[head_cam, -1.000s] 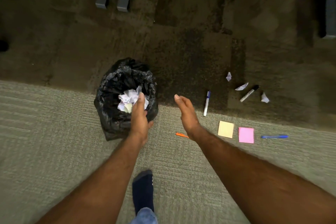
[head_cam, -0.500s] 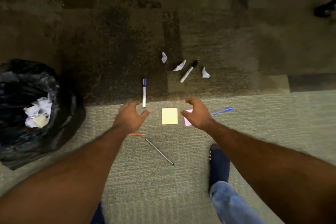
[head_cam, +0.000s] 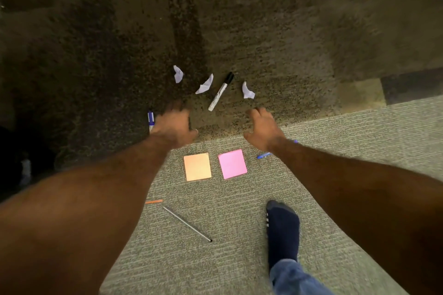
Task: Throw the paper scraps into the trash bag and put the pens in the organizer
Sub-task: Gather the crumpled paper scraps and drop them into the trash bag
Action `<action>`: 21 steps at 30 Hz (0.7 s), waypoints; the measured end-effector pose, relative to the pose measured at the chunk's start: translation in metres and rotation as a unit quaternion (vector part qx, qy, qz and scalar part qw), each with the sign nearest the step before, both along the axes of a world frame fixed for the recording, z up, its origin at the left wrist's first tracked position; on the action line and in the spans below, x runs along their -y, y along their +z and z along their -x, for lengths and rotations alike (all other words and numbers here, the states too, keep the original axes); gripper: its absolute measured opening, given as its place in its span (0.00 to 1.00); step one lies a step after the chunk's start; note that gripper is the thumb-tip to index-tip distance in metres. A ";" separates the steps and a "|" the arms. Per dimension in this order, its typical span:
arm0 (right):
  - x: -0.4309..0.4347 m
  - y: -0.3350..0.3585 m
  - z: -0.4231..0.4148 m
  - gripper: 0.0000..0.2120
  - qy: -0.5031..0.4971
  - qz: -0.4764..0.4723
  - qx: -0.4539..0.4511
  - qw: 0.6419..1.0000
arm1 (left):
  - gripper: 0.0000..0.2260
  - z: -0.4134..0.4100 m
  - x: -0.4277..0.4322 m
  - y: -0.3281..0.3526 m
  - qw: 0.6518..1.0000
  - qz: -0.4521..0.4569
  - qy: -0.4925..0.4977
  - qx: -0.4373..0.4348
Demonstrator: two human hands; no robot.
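Both arms were stretched out over the carpet, the left hand (head_cam: 174,127) and the right hand (head_cam: 262,128) empty with fingers spread and curled, short of three white paper scraps (head_cam: 205,85) and a black-capped marker (head_cam: 221,91) lying among them. A blue-capped marker (head_cam: 150,120) peeked out beside the left hand, a blue pen (head_cam: 263,155) under the right wrist. Nearer lay an orange sticky pad (head_cam: 197,166), a pink sticky pad (head_cam: 232,163), a thin grey pen (head_cam: 187,224) and a socked foot (head_cam: 282,227).

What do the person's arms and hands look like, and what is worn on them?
Both forearms are bare, with no sleeves in view and some hair on them. The left hand and the right hand wear no gloves; I see no watch or bracelet. A small pale spot at the left hand's fingers could be a ring, but blur prevents certainty.
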State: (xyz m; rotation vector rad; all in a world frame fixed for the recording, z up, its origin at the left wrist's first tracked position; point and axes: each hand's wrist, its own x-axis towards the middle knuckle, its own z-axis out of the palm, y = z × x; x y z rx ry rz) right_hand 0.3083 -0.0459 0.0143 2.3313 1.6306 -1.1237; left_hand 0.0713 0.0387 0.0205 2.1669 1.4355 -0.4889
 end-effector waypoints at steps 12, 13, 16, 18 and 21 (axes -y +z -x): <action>-0.080 -0.058 -0.027 0.40 0.026 -0.045 0.036 0.998 | 0.34 -0.046 -0.109 -0.059 0.993 -0.115 -0.015 0.033; -0.083 -0.061 -0.026 0.39 0.024 -0.044 0.039 0.998 | 0.35 -0.049 -0.117 -0.063 0.993 -0.109 0.001 0.035; -0.083 -0.065 -0.021 0.38 0.040 -0.036 0.057 0.997 | 0.39 -0.055 -0.127 -0.073 0.998 -0.037 0.049 0.031; -0.080 -0.067 -0.019 0.37 0.047 -0.035 0.062 0.996 | 0.40 -0.056 -0.121 -0.077 0.998 -0.003 0.059 0.024; -0.073 -0.069 -0.016 0.34 0.047 -0.059 0.054 0.996 | 0.35 -0.051 -0.106 -0.077 0.999 -0.029 0.017 0.033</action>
